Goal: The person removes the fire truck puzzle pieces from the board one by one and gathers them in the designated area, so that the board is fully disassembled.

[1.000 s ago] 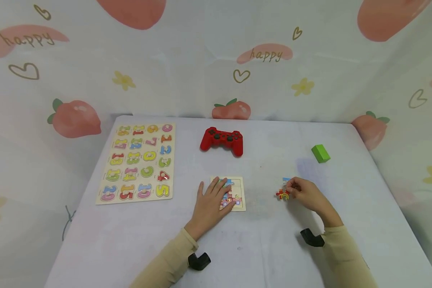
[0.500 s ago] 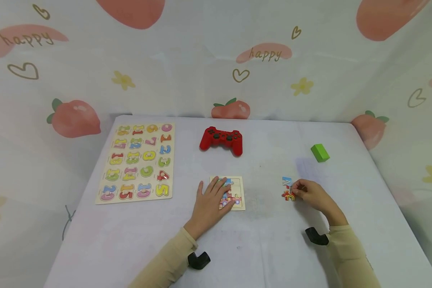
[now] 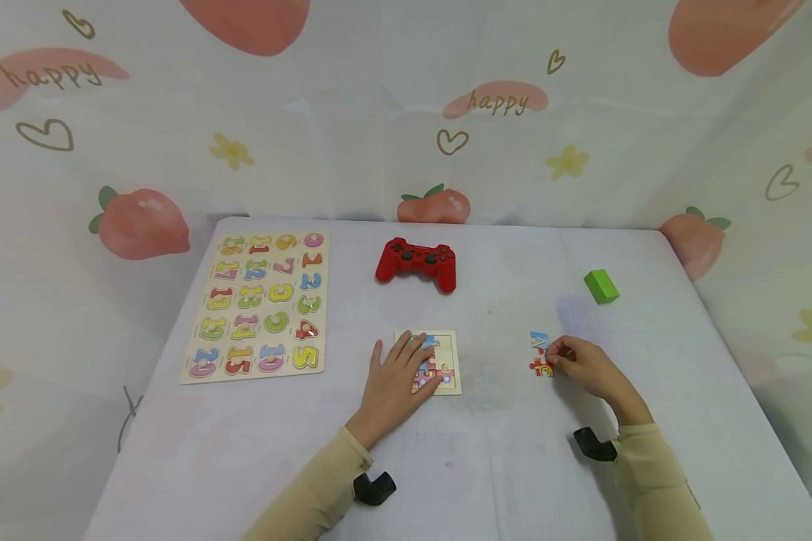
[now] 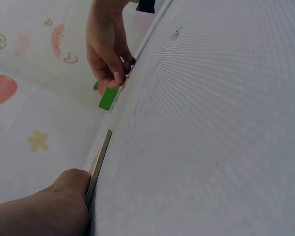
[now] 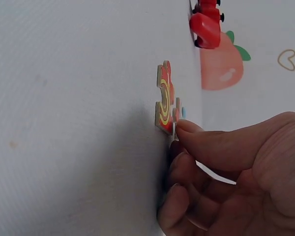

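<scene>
Puzzle pieces (image 3: 543, 367): red, yellow, blue; on the table (image 3: 487, 451), right of the puzzle board (image 3: 451, 353).
Right hand (image 3: 585, 366): thumb and fingertips pinch the pieces' edge; exact grip partly hidden.
Left hand (image 3: 397, 379): fingers spread over the board.
Pinch hazard: uneven pull might separate pieces.
Board hazard: sliding palm could shift it.

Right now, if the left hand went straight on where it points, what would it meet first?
Probably the red game controller, ahead of the left hand; exact contact hard to judge.
</scene>
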A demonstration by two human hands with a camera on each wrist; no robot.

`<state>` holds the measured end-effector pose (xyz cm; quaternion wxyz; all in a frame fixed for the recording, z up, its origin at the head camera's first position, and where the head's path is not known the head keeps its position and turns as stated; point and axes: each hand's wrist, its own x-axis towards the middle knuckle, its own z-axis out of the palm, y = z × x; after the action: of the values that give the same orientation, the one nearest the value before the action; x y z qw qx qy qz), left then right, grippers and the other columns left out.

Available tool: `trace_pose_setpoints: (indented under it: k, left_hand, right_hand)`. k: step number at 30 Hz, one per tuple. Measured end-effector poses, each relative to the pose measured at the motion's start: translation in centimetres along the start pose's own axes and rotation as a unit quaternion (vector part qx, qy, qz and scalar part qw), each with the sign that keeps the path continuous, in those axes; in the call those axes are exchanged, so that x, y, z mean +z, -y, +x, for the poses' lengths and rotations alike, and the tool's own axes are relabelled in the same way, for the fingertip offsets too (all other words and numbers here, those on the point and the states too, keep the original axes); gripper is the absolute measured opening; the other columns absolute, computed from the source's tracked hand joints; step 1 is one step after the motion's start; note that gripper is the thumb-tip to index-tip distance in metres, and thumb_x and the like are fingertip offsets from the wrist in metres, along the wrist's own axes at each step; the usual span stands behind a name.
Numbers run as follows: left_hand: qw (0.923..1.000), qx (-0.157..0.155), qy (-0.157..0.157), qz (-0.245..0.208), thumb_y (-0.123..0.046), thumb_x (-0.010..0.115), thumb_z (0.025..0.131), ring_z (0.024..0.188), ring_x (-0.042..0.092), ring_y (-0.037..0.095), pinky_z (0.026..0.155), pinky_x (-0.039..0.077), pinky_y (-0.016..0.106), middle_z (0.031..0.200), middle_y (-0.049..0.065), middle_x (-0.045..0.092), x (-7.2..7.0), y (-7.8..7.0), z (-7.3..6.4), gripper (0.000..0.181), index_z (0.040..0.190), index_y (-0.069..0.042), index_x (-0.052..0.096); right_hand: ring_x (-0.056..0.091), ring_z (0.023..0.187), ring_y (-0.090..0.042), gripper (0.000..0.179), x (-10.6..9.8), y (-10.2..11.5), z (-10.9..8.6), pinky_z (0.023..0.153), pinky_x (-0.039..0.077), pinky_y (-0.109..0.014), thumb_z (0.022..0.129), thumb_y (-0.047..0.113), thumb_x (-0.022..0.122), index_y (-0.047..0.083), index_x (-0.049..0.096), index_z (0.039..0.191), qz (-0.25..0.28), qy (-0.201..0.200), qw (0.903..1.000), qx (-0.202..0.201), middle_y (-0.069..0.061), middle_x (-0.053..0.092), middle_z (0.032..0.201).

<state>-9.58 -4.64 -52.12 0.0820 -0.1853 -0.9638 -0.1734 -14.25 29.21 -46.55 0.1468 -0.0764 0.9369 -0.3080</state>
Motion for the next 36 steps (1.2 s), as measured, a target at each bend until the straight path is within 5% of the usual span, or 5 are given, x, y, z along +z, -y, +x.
trace_pose_setpoints:
  k: [8, 15, 24, 36]
  left_hand:
    - [0.9999, 0.006, -0.006, -0.015, -0.050, 0.049, 0.096, 0.142, 0.030, 0.020, 0.111, 0.019, 0.061, 0.148, -0.003, 0.043, 0.1, 0.2, 0.0, 0.047, 0.135, -0.024, 0.055]
    - [0.9999, 0.008, 0.003, -0.014, -0.044, 0.046, 0.099, 0.142, 0.029, 0.019, 0.111, 0.019, 0.061, 0.150, -0.004, 0.041, 0.0, 0.4, 0.0, 0.042, 0.135, -0.024, 0.054]
    - [0.9998, 0.014, -0.013, -0.001, -0.044, 0.046, 0.098, 0.142, 0.031, 0.019, 0.110, 0.021, 0.061, 0.149, -0.005, 0.042, 0.3, 0.5, 0.0, 0.042, 0.134, -0.025, 0.055]
    - [0.9999, 0.010, -0.005, -0.005, -0.043, 0.046, 0.098, 0.142, 0.031, 0.019, 0.110, 0.021, 0.061, 0.149, -0.005, 0.042, 0.1, 0.4, 0.1, 0.041, 0.133, -0.024, 0.055]
  right_hand:
    - [0.054, 0.073, -0.014, 0.006, 0.2, 1.8, -0.7, 0.058, 0.043, -0.026, 0.093, 0.011, 0.062, 0.005, 0.060, 0.095, 0.011, -0.029, 0.9987, -0.041, -0.004, 0.063, 0.083]
    - [0.054, 0.071, -0.009, 0.008, 4.4, 7.0, -0.5, 0.061, 0.046, -0.023, 0.091, 0.009, 0.064, 0.006, 0.060, 0.097, 0.014, -0.030, 0.9893, -0.142, 0.001, 0.062, 0.085]
    - [0.045, 0.065, -0.005, 0.024, 9.4, 10.6, 0.1, 0.059, 0.042, -0.021, 0.087, 0.013, 0.070, 0.004, 0.059, 0.106, -0.015, 0.011, 0.9868, -0.161, 0.007, 0.052, 0.075]
    - [0.044, 0.065, -0.006, 0.022, 10.1, 11.1, 0.1, 0.059, 0.040, -0.021, 0.084, 0.010, 0.073, 0.005, 0.059, 0.100, -0.036, -0.008, 0.9855, -0.165, 0.007, 0.048, 0.074]
